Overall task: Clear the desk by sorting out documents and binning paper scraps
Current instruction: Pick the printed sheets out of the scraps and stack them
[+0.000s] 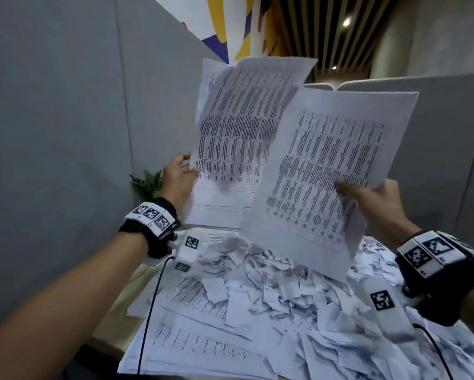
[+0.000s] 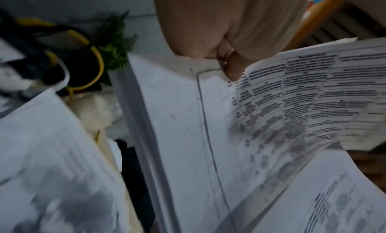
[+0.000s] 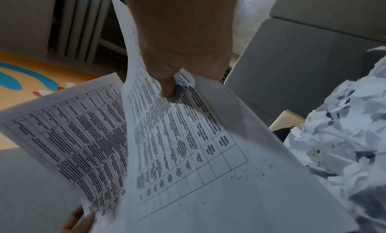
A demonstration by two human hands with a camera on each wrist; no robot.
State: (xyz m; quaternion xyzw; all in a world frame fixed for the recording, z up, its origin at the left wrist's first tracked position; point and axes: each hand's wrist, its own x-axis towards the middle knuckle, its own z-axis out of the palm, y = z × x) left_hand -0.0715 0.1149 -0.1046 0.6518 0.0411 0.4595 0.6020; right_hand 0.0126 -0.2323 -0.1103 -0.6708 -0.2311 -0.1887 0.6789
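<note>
Documents (image 1: pixel 246 133) pinched in both hands (image 1: pixel 179 178) above paper scraps (image 1: pixel 285 283) on desk

Two printed documents, one (image 1: pixel 238 127) overlapped by the other (image 1: pixel 331 171), are held upright above the desk. Below them, torn white paper scraps (image 1: pixel 271 281) lie heaped over flat printed sheets (image 1: pixel 192 344).

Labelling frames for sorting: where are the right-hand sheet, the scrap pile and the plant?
right-hand sheet (image 1: pixel 326 171), head view, printed middle.
scrap pile (image 1: pixel 279 283), head view, heap's centre.
plant (image 1: pixel 148 183), head view, green leaves.
</note>
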